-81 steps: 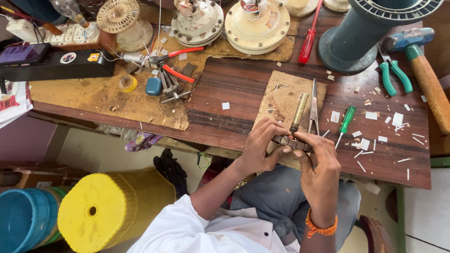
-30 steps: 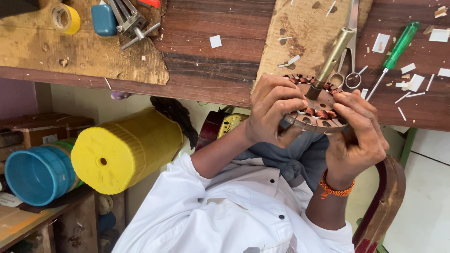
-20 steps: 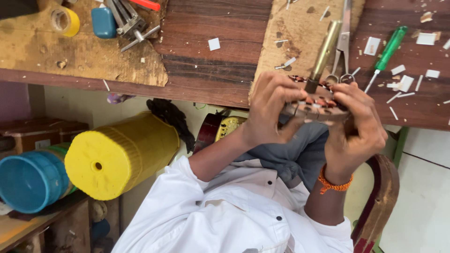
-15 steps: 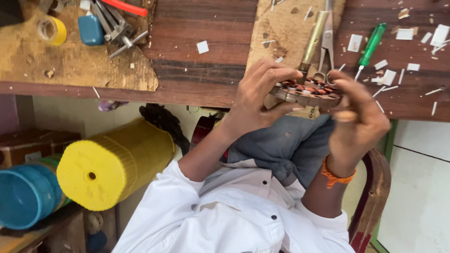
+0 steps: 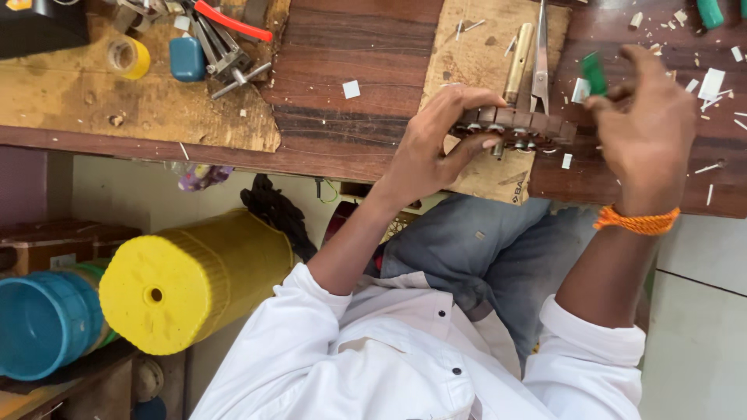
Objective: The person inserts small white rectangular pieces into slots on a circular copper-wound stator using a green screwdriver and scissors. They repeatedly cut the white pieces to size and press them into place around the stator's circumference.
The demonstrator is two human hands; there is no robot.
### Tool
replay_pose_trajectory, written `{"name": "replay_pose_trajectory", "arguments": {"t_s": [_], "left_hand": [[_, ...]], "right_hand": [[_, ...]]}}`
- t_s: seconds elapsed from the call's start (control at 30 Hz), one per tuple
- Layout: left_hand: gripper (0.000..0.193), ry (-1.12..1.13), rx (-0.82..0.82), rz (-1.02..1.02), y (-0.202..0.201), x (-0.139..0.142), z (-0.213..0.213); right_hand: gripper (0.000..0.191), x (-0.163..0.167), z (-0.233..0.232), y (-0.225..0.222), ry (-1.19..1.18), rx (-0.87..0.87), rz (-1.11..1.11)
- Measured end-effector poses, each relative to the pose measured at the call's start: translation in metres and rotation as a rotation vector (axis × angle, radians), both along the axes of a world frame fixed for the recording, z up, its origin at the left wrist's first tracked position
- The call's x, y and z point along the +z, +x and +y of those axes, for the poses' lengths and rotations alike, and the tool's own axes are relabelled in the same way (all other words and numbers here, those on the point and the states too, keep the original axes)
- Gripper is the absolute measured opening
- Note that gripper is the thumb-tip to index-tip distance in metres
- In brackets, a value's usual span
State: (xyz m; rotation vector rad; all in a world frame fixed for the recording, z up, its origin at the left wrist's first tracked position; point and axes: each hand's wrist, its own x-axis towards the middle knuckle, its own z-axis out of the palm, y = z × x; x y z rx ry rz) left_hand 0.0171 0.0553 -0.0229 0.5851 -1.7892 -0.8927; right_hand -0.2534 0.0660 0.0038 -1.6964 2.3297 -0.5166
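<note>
From the head camera, the left hand point(image 5: 436, 148) curls its fingers over one end of a ring-shaped motor stator point(image 5: 513, 124), thumb pressed beneath, holding it edge-on at the near rim of the wooden bench point(image 5: 350, 93). The right hand point(image 5: 646, 132), motion-blurred, seems to pinch a small green piece point(image 5: 594, 74) beside the stator's right end. Scissors point(image 5: 540, 62) lie partly hidden behind it.

A dark wooden workbench point(image 5: 350, 47) carries a tan cardboard sheet point(image 5: 478, 58); on that sheet lie a brass rod point(image 5: 519, 50) and steel pliers point(image 5: 541, 62). Well left of it sit a yellow tape roll point(image 5: 128, 57) and a small blue block point(image 5: 187, 59).
</note>
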Motion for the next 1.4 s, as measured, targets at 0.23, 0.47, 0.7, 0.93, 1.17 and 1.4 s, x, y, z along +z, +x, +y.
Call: {"name": "replay_pose_trajectory", "arguments": {"t_s": [0.23, 0.47, 0.7, 0.93, 1.17, 1.4], "left_hand": [[0.029, 0.242, 0.037, 0.091, -0.006, 0.0, 0.0], [0.026, 0.25, 0.028, 0.113, -0.013, 0.003, 0.005], [0.03, 0.135, 0.046, 0.111, -0.017, 0.012, 0.008], [0.032, 0.141, 0.031, 0.061, -0.014, 0.014, 0.006], [0.041, 0.05, 0.069, 0.038, -0.014, 0.019, 0.008], [0.048, 0.043, 0.148, 0.014, -0.021, 0.019, 0.017]], "right_hand": [[0.033, -0.025, 0.062, -0.059, -0.533, 0.067, -0.927], [0.027, 0.007, 0.089, 0.008, -0.809, 0.316, -1.019], [0.028, 0.042, 0.077, 0.067, -0.813, 0.404, -0.794], [0.029, 0.039, 0.064, 0.069, -0.824, 0.439, -0.647], [0.035, 0.034, 0.052, 0.074, -0.897, 0.416, -0.751], [0.037, 0.046, 0.061, 0.085, -0.76, 0.397, -0.572]]}}
